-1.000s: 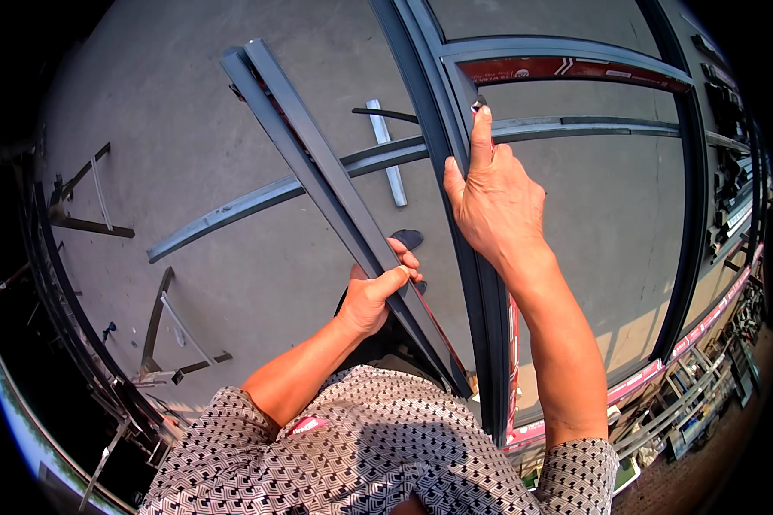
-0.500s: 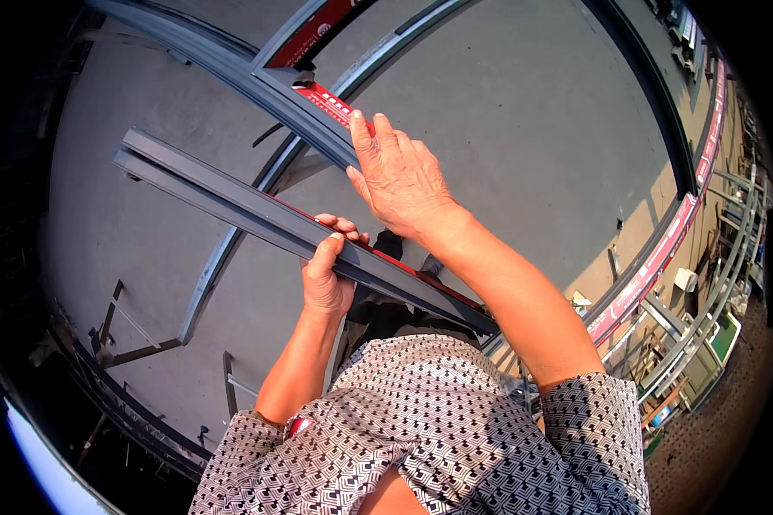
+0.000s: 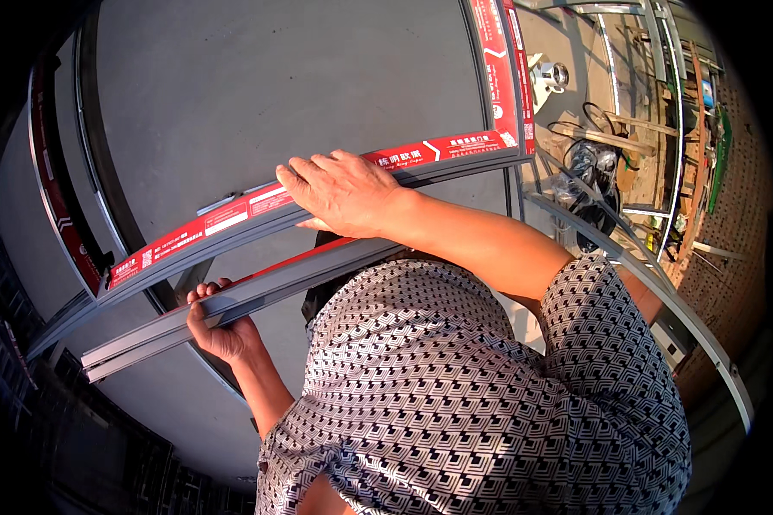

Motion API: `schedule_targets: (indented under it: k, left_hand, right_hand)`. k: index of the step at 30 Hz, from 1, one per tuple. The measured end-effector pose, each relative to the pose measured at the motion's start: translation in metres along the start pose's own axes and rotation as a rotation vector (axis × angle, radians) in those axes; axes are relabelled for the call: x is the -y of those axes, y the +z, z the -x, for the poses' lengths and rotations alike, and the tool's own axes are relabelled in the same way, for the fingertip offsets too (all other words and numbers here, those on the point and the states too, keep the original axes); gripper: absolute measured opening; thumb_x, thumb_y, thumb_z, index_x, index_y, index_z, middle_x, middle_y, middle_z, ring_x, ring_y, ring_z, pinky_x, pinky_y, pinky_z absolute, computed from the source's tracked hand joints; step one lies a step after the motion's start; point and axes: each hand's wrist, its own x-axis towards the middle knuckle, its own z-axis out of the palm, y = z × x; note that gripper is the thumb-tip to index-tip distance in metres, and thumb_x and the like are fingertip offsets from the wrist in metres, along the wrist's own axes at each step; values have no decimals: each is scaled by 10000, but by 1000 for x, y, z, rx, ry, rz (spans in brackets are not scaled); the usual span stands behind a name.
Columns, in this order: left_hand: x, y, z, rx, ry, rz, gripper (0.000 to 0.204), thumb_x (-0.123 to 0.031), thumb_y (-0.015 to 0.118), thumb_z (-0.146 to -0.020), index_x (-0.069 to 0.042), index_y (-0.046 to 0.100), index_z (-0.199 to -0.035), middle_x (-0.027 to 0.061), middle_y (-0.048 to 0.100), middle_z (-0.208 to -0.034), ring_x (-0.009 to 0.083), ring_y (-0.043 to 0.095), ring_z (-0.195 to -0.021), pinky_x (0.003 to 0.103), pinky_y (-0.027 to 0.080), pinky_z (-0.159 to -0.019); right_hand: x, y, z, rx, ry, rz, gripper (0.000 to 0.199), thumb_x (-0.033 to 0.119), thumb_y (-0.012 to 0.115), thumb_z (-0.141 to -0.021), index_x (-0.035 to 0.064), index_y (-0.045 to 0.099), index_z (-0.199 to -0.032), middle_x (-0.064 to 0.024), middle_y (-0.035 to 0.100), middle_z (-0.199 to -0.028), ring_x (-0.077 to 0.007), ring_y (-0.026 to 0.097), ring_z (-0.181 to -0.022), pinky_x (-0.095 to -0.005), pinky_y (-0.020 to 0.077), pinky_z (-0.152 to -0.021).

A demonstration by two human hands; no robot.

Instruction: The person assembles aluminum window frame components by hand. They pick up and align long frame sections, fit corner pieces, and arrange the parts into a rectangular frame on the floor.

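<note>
My left hand (image 3: 225, 330) is closed around a grey metal profile (image 3: 150, 339) near its left end, thumb on the near side and fingertips over the far edge. A red strip runs along the far side of this profile, and its right end passes out of sight against my body. Just beyond lies a large window-type frame, its near rail (image 3: 232, 225) grey with printed red film on top. My right hand (image 3: 348, 196) grips this rail near its middle, fingers over the top and thumb at the near side.
The frame's right side rail (image 3: 500, 77) and left side rail (image 3: 60, 184) run away from me. Grey floor (image 3: 283, 69) shows inside it. On the right are a metal bar (image 3: 678, 318), a black plastic bag (image 3: 594, 176), wooden strips (image 3: 614, 137) and a white machine part (image 3: 541, 79).
My view has turned to the right, so the frame's near rail now crosses ahead of me. My left hand keeps its hold on the profile; my right hand remains at the rail.
</note>
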Motion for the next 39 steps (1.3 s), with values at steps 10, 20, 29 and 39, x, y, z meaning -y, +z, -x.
schedule_targets:
  k: [10, 20, 29, 39]
  left_hand:
    - [-24, 6, -33, 48, -54, -107, 167, -129, 701, -895, -37, 633, -1018, 70, 636, -959, 209, 633, -936, 438, 539, -1030]
    - [-22, 15, -32, 79, -67, -143, 139, -130, 681, -917, -43, 647, -1020, 72, 644, -950, 228, 644, -939, 452, 534, -1017]
    - [-16, 7, -37, 18, -63, -19, 153, -108, 681, -912, -87, 630, -1056, 58, 640, -963, 212, 635, -925, 454, 519, -1034]
    - [-14, 0, -30, -37, -70, 163, 190, -76, 646, -906, -106, 589, -1085, 64, 650, -986, 197, 650, -923, 473, 550, -1009]
  right_hand:
    - [9, 21, -14, 25, 84, 32, 765, 547, 782, -904, -31, 570, -1359, -127, 688, -1109, -266, 681, -1034, -398, 536, -887]
    - [27, 31, -43, -7, 71, 117, 689, 590, 749, -910, -18, 635, -1214, -96, 704, -1002, -233, 688, -959, -367, 521, -815]
    - [30, 37, -57, -4, 55, 63, 618, 538, 774, -915, 5, 604, -1177, -100, 672, -987, -245, 691, -953, -369, 536, -799]
    - [33, 19, -54, 125, 112, 35, 592, 445, 806, -924, 29, 566, -1270, -149, 693, -1205, -330, 681, -1140, -474, 550, -959]
